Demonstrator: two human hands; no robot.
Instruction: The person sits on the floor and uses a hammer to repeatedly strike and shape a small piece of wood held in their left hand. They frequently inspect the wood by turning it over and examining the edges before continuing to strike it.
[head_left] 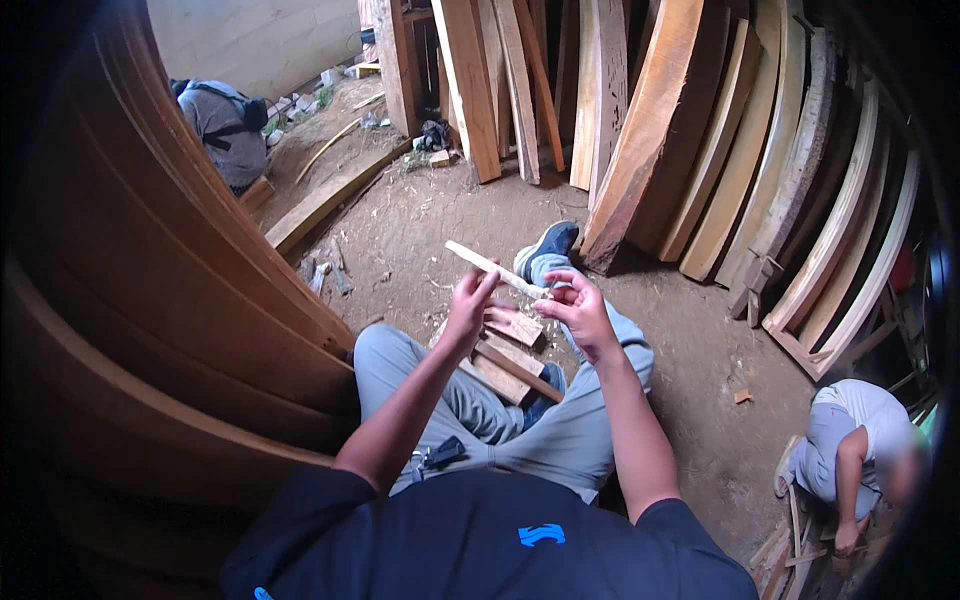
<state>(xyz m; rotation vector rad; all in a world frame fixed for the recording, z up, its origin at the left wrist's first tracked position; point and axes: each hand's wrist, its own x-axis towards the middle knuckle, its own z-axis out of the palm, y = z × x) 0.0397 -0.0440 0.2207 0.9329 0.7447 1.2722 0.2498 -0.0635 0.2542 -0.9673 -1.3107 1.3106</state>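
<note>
I sit on the dirt floor with my legs bent in grey trousers. My left hand [468, 306] and my right hand [578, 310] together hold a thin pale wooden stick [490, 268] in front of me. The left hand grips its middle and the right hand pinches its near end. The stick's far end points up and to the left. Under my hands, between my legs, lie several short reddish wood pieces [512, 360].
Tall planks [640, 130] lean against the wall ahead and to the right. Curved wooden boards [160, 300] rise close on my left. A person [855, 440] crouches at lower right over wood scraps. Another person [222, 125] sits at upper left.
</note>
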